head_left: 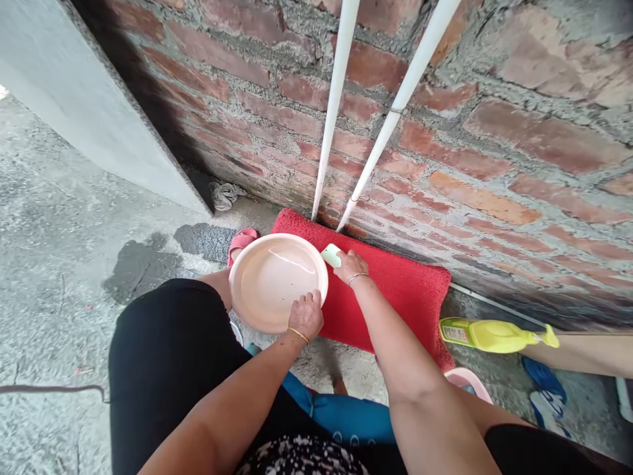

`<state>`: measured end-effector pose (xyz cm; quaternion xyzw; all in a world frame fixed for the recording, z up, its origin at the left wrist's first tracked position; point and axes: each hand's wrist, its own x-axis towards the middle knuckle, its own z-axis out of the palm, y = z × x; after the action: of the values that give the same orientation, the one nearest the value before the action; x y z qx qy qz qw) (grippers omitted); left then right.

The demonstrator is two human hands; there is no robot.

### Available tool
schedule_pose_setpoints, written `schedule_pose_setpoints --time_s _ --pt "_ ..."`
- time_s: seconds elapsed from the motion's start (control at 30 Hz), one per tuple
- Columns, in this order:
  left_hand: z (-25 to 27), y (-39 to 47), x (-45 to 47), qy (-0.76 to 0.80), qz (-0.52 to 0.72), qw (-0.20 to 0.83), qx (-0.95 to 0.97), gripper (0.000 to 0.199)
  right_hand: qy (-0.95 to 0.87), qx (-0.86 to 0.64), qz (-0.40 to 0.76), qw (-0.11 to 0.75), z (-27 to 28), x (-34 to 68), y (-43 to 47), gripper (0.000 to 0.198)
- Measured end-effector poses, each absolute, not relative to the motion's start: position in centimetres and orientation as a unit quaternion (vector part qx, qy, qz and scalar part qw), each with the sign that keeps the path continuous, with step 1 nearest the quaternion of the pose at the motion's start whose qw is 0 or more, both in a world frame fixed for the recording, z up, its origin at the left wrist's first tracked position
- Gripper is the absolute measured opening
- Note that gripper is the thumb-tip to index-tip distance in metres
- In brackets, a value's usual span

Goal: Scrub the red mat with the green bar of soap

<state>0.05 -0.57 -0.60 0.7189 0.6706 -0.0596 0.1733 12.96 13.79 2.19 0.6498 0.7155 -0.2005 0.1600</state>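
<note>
A pale peach plastic basin with some water in it tilts at the near left end of a red mat. My left hand is closed over its near right rim, fingers curled to the inside. Just right of the basin, over the mat, my right hand grips a small pale green block with rounded corners. The block's far end comes close to the basin's rim; whether it touches I cannot tell. My fingers hide part of it, so its kind does not show.
Behind the mat stands a brick wall with two white pipes. A yellow-green bottle is at right, near a pink tub and blue-white slippers. A grey panel and bundled cord are at left.
</note>
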Motion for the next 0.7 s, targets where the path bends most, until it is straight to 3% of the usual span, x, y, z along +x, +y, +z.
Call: schedule_pose_setpoints --time_s 0.2,0.47,0.7 --pt "-0.8 -0.7 0.1 0.67 -0.051 0.172 0.72 0.038 0.687 0.675 -0.18 0.199 2.0 21.4 11.8 0.056" --pt "-0.7 -0.6 -0.1 0.672 -0.05 0.166 0.72 0.036 0.475 0.81 -0.166 0.3 5.3 38.4 2.5 0.052" --pt "-0.3 -0.3 -0.3 0.667 -0.065 0.145 0.728 0.035 0.489 0.814 -0.231 0.21 7.2 36.5 -3.9 0.06"
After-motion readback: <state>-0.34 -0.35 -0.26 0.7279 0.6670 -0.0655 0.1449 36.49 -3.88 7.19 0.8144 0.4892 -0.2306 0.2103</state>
